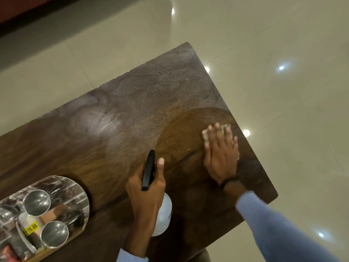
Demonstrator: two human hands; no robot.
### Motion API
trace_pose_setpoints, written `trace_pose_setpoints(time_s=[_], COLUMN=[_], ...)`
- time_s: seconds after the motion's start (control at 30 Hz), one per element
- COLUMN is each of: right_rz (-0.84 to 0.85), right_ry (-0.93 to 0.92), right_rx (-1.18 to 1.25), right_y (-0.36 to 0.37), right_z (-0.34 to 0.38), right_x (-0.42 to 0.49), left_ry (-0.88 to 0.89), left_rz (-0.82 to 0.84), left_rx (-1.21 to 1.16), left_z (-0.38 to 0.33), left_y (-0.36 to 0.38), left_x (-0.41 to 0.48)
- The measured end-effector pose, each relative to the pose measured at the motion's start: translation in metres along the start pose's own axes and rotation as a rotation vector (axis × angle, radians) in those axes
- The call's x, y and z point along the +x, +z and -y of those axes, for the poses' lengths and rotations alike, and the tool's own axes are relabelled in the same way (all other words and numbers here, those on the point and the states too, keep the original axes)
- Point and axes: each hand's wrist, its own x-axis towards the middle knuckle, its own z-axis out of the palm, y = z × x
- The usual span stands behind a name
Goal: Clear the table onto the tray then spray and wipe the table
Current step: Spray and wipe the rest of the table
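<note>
Dark wood-grained rectangular desk (117, 129), streaked with wet swirls. Shiny oval metal tray (83, 188) (steel cups (36, 202) aboard) at its left. Left hand (147, 193) grips a white spray bottle (164, 214); right hand (220, 157), fingers flat, presses a pale cloth (204, 136) near the right edge.

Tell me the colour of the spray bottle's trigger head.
The trigger head is black, on a whitish bottle in the left hand; head view.

A glossy pale tiled floor (264, 44) was dotted with reflected lights (281, 68); a dark wall base (28, 14) was glimpsed far left.
</note>
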Motion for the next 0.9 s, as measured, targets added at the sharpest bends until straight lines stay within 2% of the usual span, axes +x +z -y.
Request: trace_pose_setpoints(time_s=[0.07,0.13,0.2,0.27,0.33,0.37,0.43,0.53,0.63,0.7,0.73,0.8,0.87,0.9], right_rz=[-0.093,-0.126,-0.088,-0.001,0.071,0.09,0.077,0.024,-0.093,-0.12,-0.118,-0.074,0.003,0.033], right_ry=[0.205,0.22,-0.015,-0.308,-0.497,-0.524,-0.422,-0.074,0.151,0.151,0.088,-0.181,-0.463,-0.538], right_rx=[0.078,0.128,0.065,-0.011,-0.044,-0.05,-0.033,-0.025,0.065,0.103,0.096,0.03,-0.051,-0.067], right_y=[-0.01,-0.011,-0.003,0.005,0.008,0.007,-0.001,-0.015,-0.024,-0.021,-0.018,-0.012,-0.008,-0.009], right_z=[0.016,0.05,0.087,0.101,0.08,0.062,0.023,-0.002,0.036,0.077,0.097,0.123,0.115,0.1], right_x=[0.066,0.105,0.099,0.055,0.012,0.0,0.0,0.045,0.117,0.158,0.167,0.157,0.122,0.106], left_ry=[0.012,0.028,0.034,0.029,0.041,0.047,0.046,0.057,0.052,0.042,0.041,0.051,0.075,0.078], left_rz=[0.006,0.0,-0.006,-0.004,0.005,0.011,0.02,0.02,0.01,-0.004,-0.008,-0.01,-0.004,-0.002], left_rx=[-0.012,-0.013,-0.011,-0.017,-0.007,0.0,0.002,0.012,0.004,-0.004,-0.007,-0.009,0.0,0.007], left_z=[-0.003,-0.005,-0.009,-0.013,-0.017,-0.018,-0.019,-0.018,-0.02,-0.022,-0.023,-0.025,-0.028,-0.03], left_y=[0.002,0.005,0.006,0.006,0.004,0.003,0.0,0.0,0.003,0.007,0.009,0.009,0.007,0.006], left_x=[-0.001,0.0,0.002,0.002,0.003,0.003,0.005,0.01,0.014,0.016,0.017,0.02,0.024,0.026])
